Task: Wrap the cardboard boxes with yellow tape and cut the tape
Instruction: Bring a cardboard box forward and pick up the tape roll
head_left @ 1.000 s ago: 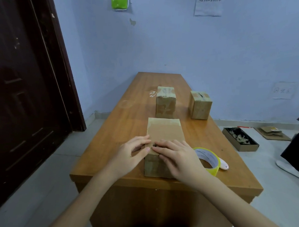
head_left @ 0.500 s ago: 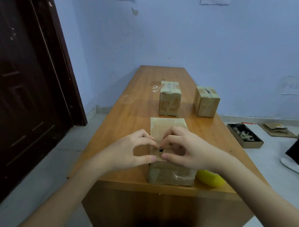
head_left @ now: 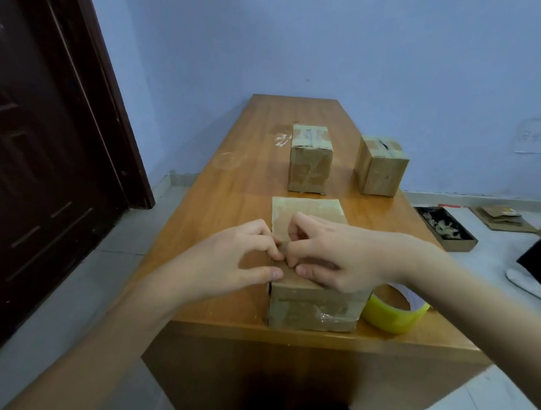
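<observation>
Both hands closing the flaps on the near box — no tape on it yet

My left hand (head_left: 239, 259) and right hand (head_left: 332, 257) have drawn together over the nearest cardboard box (head_left: 314, 306) at the front edge of the table (head_left: 242, 185); a second ago my fingers lay flatter along the top, now they are curled and pinching at the flap seam, fingertips almost touching. The far flap (head_left: 309, 209) stands open behind my knuckles. The yellow tape roll (head_left: 391, 315) sits just beside the box on my right, untouched, so I judge wrapping has yet to start here. Two other boxes — one (head_left: 309, 163) and another (head_left: 381, 166) — stand further back, already showing tape on top
</observation>
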`<action>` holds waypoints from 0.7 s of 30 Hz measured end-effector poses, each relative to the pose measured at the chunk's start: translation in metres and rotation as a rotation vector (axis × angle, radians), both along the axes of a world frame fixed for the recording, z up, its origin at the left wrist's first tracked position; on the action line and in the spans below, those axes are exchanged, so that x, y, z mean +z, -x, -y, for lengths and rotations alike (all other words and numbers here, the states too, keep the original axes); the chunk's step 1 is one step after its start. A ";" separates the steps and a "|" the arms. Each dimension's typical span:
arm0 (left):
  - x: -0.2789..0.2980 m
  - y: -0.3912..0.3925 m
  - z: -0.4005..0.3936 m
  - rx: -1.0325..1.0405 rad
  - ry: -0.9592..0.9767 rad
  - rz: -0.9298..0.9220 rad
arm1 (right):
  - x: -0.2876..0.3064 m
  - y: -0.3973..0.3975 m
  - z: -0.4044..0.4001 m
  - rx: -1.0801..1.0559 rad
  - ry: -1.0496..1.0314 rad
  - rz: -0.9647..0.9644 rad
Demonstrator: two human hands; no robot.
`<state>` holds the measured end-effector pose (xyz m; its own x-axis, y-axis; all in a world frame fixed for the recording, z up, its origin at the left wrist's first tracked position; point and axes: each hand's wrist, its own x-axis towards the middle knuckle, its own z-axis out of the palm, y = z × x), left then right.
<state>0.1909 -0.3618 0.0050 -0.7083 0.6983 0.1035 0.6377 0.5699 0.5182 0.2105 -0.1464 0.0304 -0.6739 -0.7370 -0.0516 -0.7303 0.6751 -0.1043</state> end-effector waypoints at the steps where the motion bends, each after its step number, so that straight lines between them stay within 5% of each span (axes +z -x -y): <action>1: 0.001 0.000 -0.001 0.002 0.000 0.006 | -0.001 0.002 -0.001 0.012 0.009 0.002; 7: 0.001 -0.006 -0.002 0.018 0.016 -0.013 | -0.006 -0.004 -0.004 -0.041 0.242 0.075; 13: -0.017 -0.018 -0.002 0.096 -0.113 -0.046 | -0.020 -0.023 -0.017 -0.155 0.342 -0.117; 21: -0.041 -0.035 0.001 0.134 -0.228 -0.067 | -0.054 -0.044 -0.017 -0.136 0.209 -0.325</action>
<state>0.2262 -0.3625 -0.0362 -0.7788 0.5523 0.2975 0.6020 0.5246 0.6021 0.2549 -0.1298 -0.0236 -0.7226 -0.6120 0.3214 -0.6533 0.7565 -0.0285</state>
